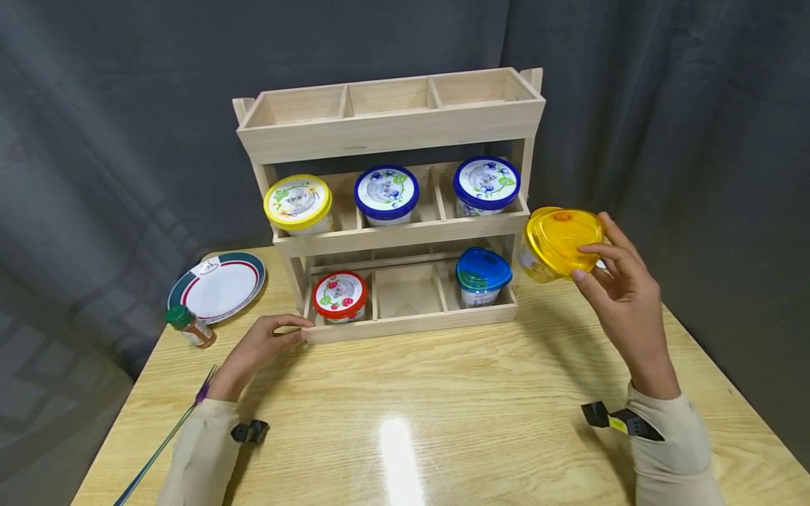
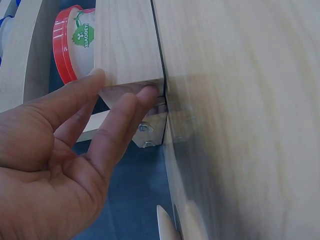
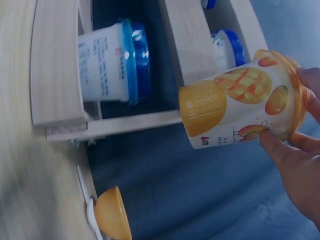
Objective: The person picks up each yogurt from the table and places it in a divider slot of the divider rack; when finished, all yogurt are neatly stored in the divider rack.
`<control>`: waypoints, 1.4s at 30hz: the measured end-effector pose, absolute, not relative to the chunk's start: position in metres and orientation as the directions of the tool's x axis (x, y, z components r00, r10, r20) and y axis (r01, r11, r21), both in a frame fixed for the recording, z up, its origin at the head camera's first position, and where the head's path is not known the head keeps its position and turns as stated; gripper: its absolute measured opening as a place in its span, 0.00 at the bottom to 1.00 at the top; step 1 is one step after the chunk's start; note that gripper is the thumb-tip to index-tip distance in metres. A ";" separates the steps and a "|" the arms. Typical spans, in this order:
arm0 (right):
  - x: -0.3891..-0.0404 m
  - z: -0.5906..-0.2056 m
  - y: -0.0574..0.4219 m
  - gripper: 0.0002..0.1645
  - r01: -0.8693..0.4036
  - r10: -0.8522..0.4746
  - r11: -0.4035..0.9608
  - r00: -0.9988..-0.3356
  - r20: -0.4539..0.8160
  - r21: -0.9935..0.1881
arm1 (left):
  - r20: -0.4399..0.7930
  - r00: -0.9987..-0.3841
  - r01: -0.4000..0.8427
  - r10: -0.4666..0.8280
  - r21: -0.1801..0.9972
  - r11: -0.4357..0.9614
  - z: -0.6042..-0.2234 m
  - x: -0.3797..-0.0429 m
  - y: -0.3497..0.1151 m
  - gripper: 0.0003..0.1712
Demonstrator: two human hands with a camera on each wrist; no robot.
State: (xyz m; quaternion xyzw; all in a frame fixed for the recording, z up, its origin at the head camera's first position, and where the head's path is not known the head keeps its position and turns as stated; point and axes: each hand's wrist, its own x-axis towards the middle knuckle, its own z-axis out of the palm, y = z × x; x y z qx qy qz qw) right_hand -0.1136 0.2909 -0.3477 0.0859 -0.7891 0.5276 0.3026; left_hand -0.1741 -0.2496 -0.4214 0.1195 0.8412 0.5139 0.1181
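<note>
A three-tier wooden shelf (image 1: 392,133) stands at the back of the table. My left hand (image 1: 266,344) holds the lower left front corner of it, fingers against the panel's end in the left wrist view. Beside that corner sits a red-lidded cup (image 1: 340,295) in the bottom tier. To the right of the shelf, above the table, my right hand (image 1: 623,295) grips a mango yogurt cup (image 3: 235,105) by its yellow lid (image 1: 565,239), thumb and fingers around the rim. The cup is tilted, its base toward the shelf.
The bottom right compartment holds a blue-lidded cup (image 1: 483,277). On the middle tier are a yellow-lidded cup (image 1: 297,202) and two dark-blue-lidded cups, left (image 1: 387,193) and right (image 1: 486,184). A plate (image 1: 218,287), spice bottle (image 1: 190,327) and long fork (image 1: 167,439) lie left. An orange bowl (image 3: 112,212) is right.
</note>
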 end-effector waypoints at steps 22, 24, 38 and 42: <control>-0.111 -0.344 0.241 0.19 -0.575 -0.015 0.213 -0.810 0.586 -0.790 | -0.077 -0.944 0.074 0.320 0.898 0.433 -0.425 -0.176 -0.251 0.16; -0.112 -0.346 0.235 0.20 -0.593 -0.049 0.170 -0.803 0.594 -0.787 | -0.074 -0.944 0.078 0.323 0.897 0.435 -0.425 -0.176 -0.251 0.16; -0.138 -0.387 0.195 0.17 -0.661 -0.285 -0.013 -0.717 0.636 -0.751 | -0.075 -0.946 0.078 0.316 0.892 0.445 -0.424 -0.176 -0.252 0.16; -0.148 -0.398 0.184 0.17 -0.639 -0.302 0.012 -0.736 0.606 -0.769 | -0.064 -0.945 0.088 0.320 0.895 0.438 -0.425 -0.176 -0.252 0.16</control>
